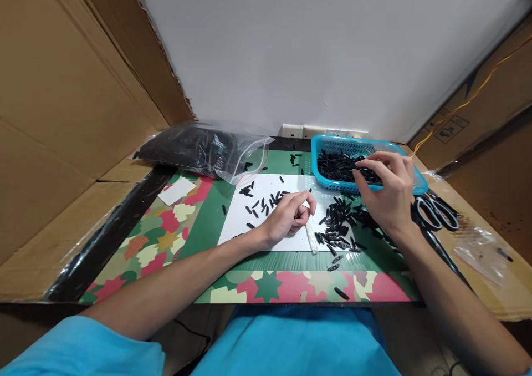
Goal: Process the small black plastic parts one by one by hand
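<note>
My left hand (pixel 291 215) rests over the white sheet of paper (pixel 233 229) with its fingers curled in; what they hold, if anything, is hidden. A narrow whitish strip (pixel 311 238) lies just below those fingers. My right hand (pixel 390 190) is above the near right part of a blue plastic basket (pixel 353 186), thumb and forefinger tips close but apart, with nothing visible between them. Small black slender pieces (pixel 338 162) fill the basket. More such pieces lie in a heap (pixel 337 216) between my hands, and several are scattered on the paper's left side.
A zip bag (pixel 199 148) full of black material lies at the back left. Black-handled scissors (pixel 436 212) and a small clear bag (pixel 482 251) are at the right. Cardboard walls (pixel 75 87) flank the patterned mat (pixel 166 232). Sockets (pixel 313 132) line the back wall.
</note>
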The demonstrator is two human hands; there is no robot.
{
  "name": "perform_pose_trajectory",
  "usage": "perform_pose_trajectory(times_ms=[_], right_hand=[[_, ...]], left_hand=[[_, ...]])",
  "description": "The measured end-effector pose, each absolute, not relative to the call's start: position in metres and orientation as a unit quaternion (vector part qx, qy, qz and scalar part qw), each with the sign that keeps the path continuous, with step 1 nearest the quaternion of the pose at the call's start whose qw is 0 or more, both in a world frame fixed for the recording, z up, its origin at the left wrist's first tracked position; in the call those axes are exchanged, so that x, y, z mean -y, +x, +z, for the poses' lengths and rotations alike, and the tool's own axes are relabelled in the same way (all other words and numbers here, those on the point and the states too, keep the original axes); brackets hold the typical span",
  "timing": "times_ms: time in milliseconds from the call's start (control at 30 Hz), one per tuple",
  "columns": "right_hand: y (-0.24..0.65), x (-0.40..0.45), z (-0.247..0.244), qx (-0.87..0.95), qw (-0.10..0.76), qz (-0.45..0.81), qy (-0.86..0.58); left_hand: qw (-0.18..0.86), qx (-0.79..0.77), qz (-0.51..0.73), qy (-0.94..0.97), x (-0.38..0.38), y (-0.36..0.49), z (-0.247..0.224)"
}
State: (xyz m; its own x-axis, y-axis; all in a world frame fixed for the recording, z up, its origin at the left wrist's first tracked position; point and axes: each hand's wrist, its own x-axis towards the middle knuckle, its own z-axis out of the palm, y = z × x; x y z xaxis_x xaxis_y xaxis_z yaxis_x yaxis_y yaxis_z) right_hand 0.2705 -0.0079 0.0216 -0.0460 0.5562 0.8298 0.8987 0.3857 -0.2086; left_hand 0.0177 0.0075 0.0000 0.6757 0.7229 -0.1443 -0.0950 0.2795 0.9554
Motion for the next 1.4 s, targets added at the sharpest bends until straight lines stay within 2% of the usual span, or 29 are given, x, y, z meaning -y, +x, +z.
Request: perform_pose_trajectory(times_ms=[100, 200, 433, 600, 933, 1200, 1400], right_hand=[[0.271, 0.007, 0.022, 0.707, 0.452, -0.166, -0.518], [0.253, 0.013, 0.018, 0.766, 0.453, -0.105, -0.445], [0.212, 0.027, -0.001, 0.884, 0.368, 0.04, -0.284], [0.212, 0.026, 0.0, 0.897, 0.331, 0.046, -0.288], [0.213, 0.029, 0.009, 0.911, 0.286, 0.061, -0.29], [0.212, 0.027, 0.002, 0.91, 0.296, -0.009, -0.291], [0.225, 0.027, 0.01, 0.838, 0.397, 0.098, -0.36]], left_hand=[[0.748, -0.289, 0.268, 0.534, -0.008, 0.017, -0.001], [0.739, -0.287, 0.261, 0.551, -0.006, 0.018, -0.001], [0.71, -0.284, 0.306, 0.567, 0.0, 0.025, -0.004], [0.719, -0.271, 0.308, 0.561, 0.002, 0.027, -0.005], [0.669, -0.301, 0.307, 0.606, 0.007, 0.026, 0.003], [0.679, -0.298, 0.306, 0.597, 0.003, 0.027, 0.0], [0.713, -0.3, 0.301, 0.558, -0.003, 0.023, -0.002]])
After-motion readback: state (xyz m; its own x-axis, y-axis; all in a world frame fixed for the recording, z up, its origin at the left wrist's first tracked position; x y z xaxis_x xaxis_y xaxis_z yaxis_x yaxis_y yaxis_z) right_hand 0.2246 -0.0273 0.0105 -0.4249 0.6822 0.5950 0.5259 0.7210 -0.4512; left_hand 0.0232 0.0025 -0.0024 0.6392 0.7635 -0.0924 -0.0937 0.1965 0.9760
